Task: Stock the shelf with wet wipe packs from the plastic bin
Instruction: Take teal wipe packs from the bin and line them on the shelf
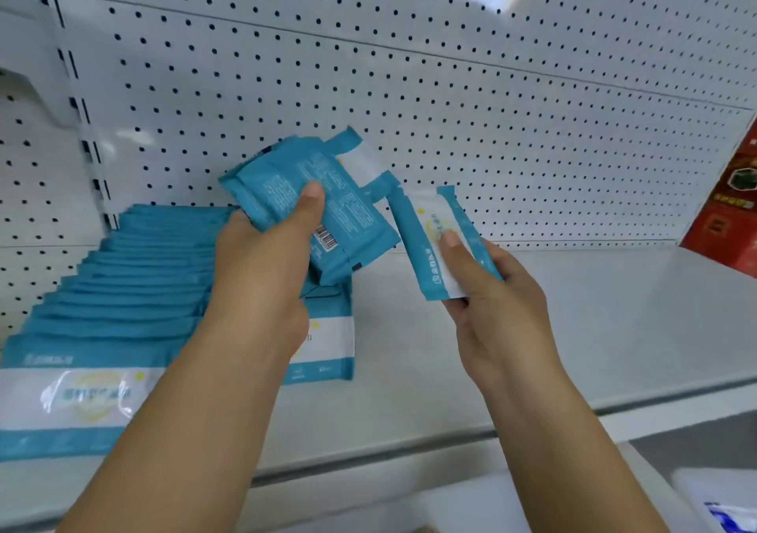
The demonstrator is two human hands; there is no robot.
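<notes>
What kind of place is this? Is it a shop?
Probably a shop, yes. There's a white pegboard wall, a long metal shelf, and a neat row of matching teal wet wipe packs lined up like things for sale.

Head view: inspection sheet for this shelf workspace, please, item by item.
Surface: white shelf, glossy.
Job's things: row of teal wet wipe packs lined front to back on the shelf's left; second row beside it, partly hidden by the left arm; bin not clearly in view.
Clutter: nothing seen.
Hands: left hand grips a bundle of packs above the shelf; right hand holds a single pack, tilted.
Cables: nothing seen.
Surroundings: white pegboard behind; red box at the right edge.
</notes>
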